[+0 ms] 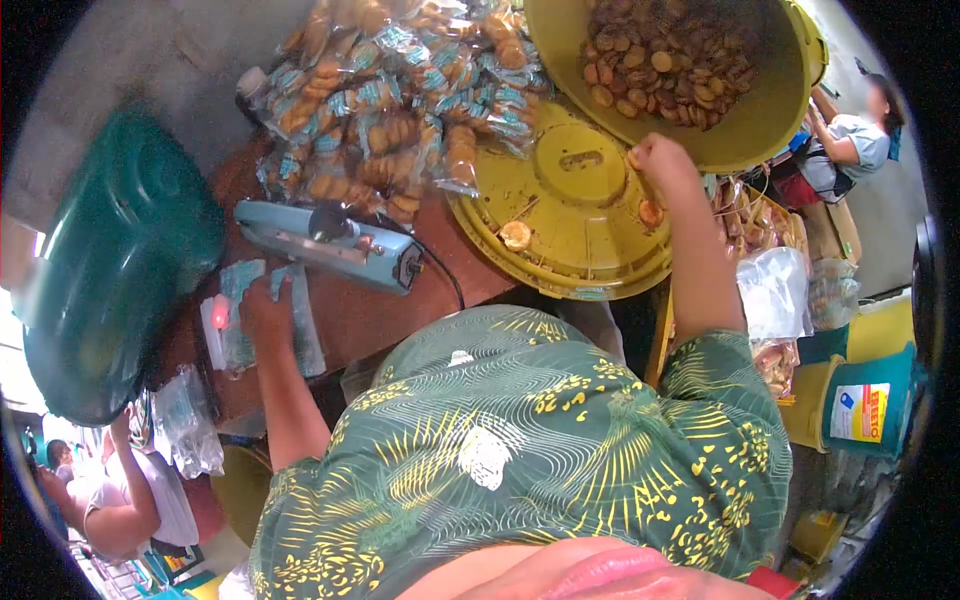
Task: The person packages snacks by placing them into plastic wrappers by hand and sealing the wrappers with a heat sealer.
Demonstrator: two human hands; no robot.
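Loose biscuits (668,70) lie in a yellow tub (560,45) just beyond the right hand (664,163), the nearer one, raised on an outstretched arm, its curled fingers apparently pinching a single biscuit (634,158). The left hand (268,310), partly open, rests on flat plastic bags (242,278), lengthwise from the body.

So the bags (308,335) are on the counter (365,325), right under the left hand (268,305). Sealer (320,245) sits just past that hand, packs (390,120) piled up behind it. Lid (570,215) is between the hands, nearer the right hand (660,160), couple cookies (515,235) on it. Tub (780,110) with more cookies inside is just beyond the right hand, buckets (870,400) off to its right.
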